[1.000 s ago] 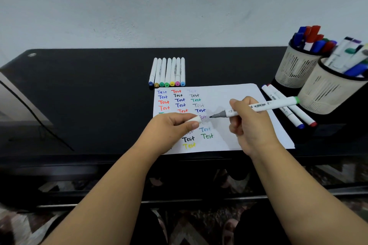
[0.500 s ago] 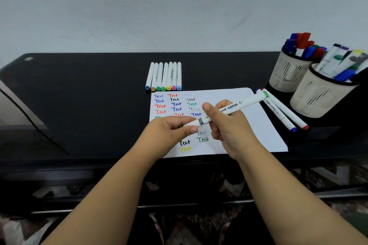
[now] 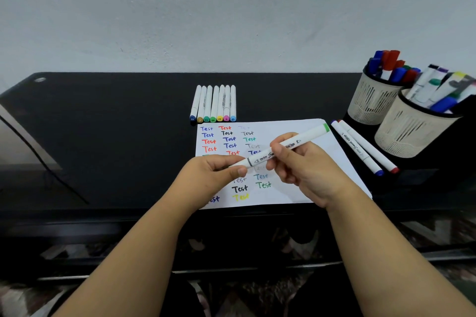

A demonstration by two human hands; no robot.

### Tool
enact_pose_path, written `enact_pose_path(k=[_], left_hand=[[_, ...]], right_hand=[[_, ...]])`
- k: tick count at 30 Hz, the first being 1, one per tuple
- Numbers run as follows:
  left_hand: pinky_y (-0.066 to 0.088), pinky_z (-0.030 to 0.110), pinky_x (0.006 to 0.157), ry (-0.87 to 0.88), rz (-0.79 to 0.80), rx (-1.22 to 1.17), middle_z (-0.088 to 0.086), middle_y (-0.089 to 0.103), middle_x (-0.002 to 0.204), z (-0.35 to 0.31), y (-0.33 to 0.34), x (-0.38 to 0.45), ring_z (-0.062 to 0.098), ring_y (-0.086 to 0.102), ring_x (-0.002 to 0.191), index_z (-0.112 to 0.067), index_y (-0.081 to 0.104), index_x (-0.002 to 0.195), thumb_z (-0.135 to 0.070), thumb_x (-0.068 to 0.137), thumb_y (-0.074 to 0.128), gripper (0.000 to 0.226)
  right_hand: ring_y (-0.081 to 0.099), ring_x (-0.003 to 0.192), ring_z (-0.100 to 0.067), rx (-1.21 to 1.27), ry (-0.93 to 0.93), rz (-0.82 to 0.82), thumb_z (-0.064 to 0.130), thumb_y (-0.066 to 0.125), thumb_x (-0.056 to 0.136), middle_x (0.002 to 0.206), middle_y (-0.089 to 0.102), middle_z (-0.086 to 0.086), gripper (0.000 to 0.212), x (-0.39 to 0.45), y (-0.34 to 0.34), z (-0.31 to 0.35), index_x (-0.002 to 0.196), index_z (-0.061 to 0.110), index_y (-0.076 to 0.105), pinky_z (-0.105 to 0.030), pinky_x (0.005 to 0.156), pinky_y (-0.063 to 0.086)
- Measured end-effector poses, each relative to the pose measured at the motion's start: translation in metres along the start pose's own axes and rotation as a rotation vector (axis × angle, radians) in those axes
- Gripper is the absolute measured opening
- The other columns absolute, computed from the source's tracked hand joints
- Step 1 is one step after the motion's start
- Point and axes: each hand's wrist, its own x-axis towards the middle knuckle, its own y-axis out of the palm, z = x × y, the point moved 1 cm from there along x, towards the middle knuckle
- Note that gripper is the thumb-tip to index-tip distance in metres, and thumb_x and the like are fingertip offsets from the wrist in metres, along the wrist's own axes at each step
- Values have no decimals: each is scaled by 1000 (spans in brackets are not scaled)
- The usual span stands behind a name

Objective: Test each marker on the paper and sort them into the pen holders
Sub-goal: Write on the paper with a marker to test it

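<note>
A white marker (image 3: 306, 138) with a green end slants over the paper (image 3: 304, 188), which carries several coloured "Test" words. My right hand (image 3: 301, 165) grips its barrel. My left hand (image 3: 213, 175) pinches the cap on the marker's near end, and the cap sits closed against the barrel. A row of several white markers (image 3: 213, 103) lies on the desk just behind the paper. Two more markers (image 3: 365, 149) lie right of the paper. Two beige mesh pen holders stand at the right: the far holder (image 3: 371, 100) and the near holder (image 3: 409, 131), both holding markers.
The black desk (image 3: 103, 123) runs to a grey wall behind. A dark cable (image 3: 38, 159) crosses its left side. The desk's front edge lies just under my wrists.
The bare tip was uncovered a second ago. My hands came together and my left hand pushed the cap onto the tip. The marker now tilts more steeply, its green end raised.
</note>
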Motion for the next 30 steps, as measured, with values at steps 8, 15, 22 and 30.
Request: enact_pose_path(k=[8,15,22,30], left_hand=[[43,1,58,-24,-29,-30,-28,69,78,1,-1,6,-14,60,75,-40,71,83,-26,78,73,15],[45,5,61,-9,-85,0,-29,67,72,7,-3,9,-10,59,73,-39,71,88,-25,82,70,15],[38,4,51,21,-145,15,-22,66,66,-1,0,13,-6,51,59,-46,68,69,-32,83,68,20],[39,11,58,-41,-175,18,-15,68,74,-1,-1,5,3,51,73,-41,69,69,-37,84,66,16]], right_hand=[[50,51,-12,101,2,-1,4,58,86,59,60,-6,9,7,-4,-5,83,10,64,-18,47,40],[52,50,-13,240,-5,13,15,61,72,59,59,-8,14,15,5,-14,84,9,60,-19,48,44],[49,51,-12,229,-27,-170,13,57,92,58,60,-2,8,22,19,-14,86,10,61,-20,48,42],[52,55,-10,108,-189,-538,12,69,85,68,61,1,30,23,8,-11,88,23,41,-23,57,44]])
